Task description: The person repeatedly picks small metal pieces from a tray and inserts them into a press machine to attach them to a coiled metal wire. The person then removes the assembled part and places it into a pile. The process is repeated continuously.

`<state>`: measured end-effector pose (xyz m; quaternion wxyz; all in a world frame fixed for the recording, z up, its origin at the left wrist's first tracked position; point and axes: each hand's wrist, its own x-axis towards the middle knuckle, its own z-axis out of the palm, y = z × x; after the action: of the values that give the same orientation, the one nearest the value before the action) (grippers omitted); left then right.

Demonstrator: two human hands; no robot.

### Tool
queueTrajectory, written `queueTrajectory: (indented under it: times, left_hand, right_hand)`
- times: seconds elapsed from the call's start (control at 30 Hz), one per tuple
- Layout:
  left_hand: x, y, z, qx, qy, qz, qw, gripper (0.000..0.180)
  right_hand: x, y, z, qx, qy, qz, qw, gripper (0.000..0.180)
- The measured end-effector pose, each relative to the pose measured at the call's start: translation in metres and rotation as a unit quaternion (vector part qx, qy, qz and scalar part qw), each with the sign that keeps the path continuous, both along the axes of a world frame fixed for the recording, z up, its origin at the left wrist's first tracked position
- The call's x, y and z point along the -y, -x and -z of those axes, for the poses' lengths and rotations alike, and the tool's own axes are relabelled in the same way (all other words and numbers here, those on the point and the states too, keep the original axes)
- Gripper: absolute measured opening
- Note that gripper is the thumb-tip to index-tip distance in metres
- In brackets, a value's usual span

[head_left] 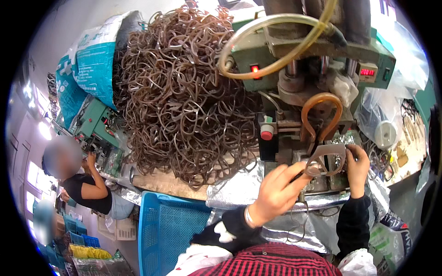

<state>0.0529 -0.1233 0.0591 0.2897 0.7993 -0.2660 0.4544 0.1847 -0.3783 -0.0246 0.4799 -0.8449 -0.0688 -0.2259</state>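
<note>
A brown eyeglass frame [339, 150], seen at a slant, is held between my two hands in front of the green press [304, 94]. My left hand [276, 193] reaches in from the left, its fingers closed on the near rim. At the opposite end, my right hand [358, 171] pinches the frame between thumb and fingers. Just beyond the frame rises a copper-brown tube loop [340, 110] on the press. The lower tooling of the press lies under the frame and is partly hidden by it and my fingers.
A tall heap of tangled brown curved frame pieces [184, 96] fills the bench to the left. A red push button [267, 132] stands left of the tooling. Silver foil [235, 186] covers the front edge. Below sits a blue basket [146, 230]. Another person [87, 188] works far left.
</note>
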Motion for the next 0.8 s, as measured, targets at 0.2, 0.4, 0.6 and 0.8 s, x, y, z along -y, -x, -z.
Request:
queueTrajectory:
  times: [0.2, 0.4, 0.6, 0.8]
  left_hand:
    - [-0.088, 0.041, -0.021, -0.061, 0.098, -0.424, 0.898, 0.022]
    - [-0.181, -0.05, 0.022, -0.19, 0.177, -0.591, 0.764, 0.036]
    - [-0.171, -0.023, -0.034, -0.033, 0.106, -0.566, 0.817, 0.026]
    - [-0.17, 0.003, -0.082, -0.038, -0.059, -0.401, 0.914, 0.011]
  right_hand:
    - [0.008, 0.025, 0.017, -0.004, -0.087, -0.007, 0.996, 0.014]
    - [-0.036, 0.013, -0.002, 0.026, -0.099, -0.047, 0.994, 0.013]
    - [-0.018, 0.023, -0.01, 0.019, -0.036, -0.025, 0.999, 0.011]
    - [0.015, 0.062, 0.001, -0.001, -0.055, -0.002, 0.998, 0.011]
